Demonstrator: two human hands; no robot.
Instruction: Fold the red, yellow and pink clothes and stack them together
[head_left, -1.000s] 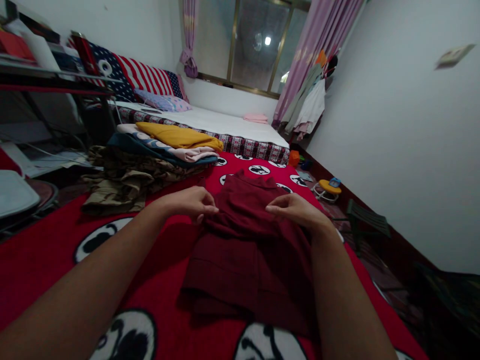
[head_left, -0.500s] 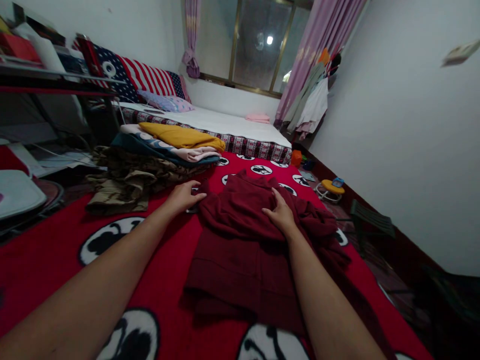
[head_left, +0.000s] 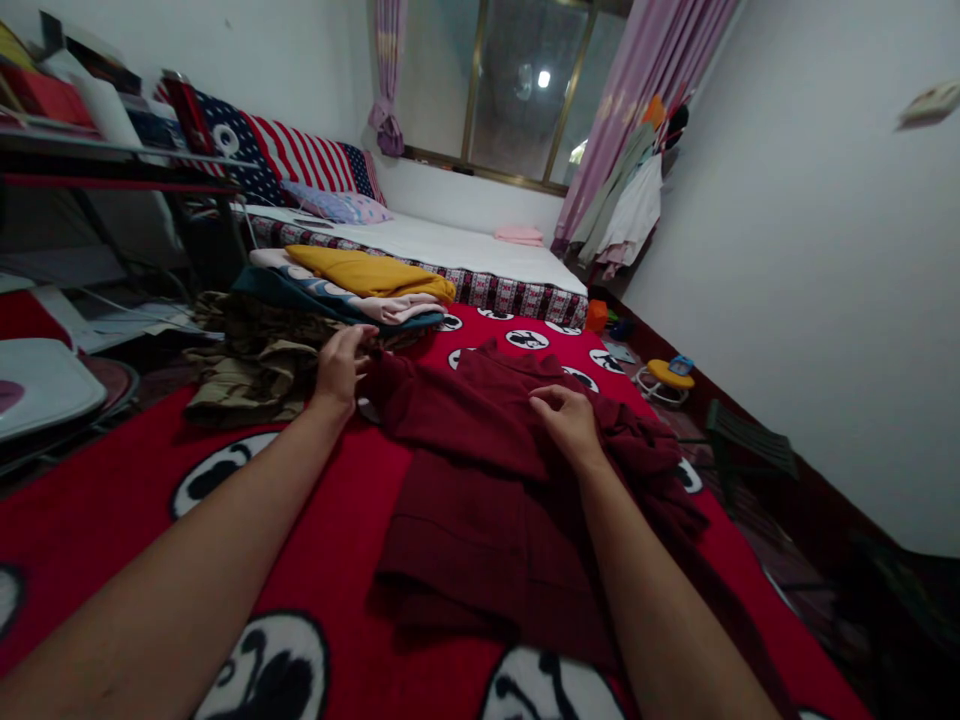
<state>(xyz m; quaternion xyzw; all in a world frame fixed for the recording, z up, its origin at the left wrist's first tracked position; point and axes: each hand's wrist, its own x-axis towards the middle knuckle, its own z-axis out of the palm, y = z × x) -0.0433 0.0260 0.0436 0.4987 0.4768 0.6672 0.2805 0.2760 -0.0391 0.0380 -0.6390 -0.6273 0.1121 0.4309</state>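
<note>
Outward to the left goes my left hand (head_left: 341, 372) since the earlier frame, and the maroon garment (head_left: 465, 510) now spreads farther that way; my right thumb and forefinger have drawn closer together. The garment lies on the red blanket (head_left: 337, 570) in front of me, its straight folded edge nearest me. Its long axis runs away from me, the narrower, uneven end pointing towards the bed (head_left: 450, 243), while a loose length trails down the right beneath my forearm.

My right hand (head_left: 568, 425) is over the middle, nearly closed at thumb and forefinger; I can't tell whether cloth is caught between them. My left, half curled, is at the garment's left edge, and its grip is hidden too.

If I pull left too hard, the layers could skew or the near fold could slip open. My left knuckles are also close to the camouflage cloth (head_left: 247, 375), so a wide sweep could drag it and tip the yellow garment (head_left: 375, 272) stacked above. Beyond that stands the bed, under the window (head_left: 525, 90).
</note>
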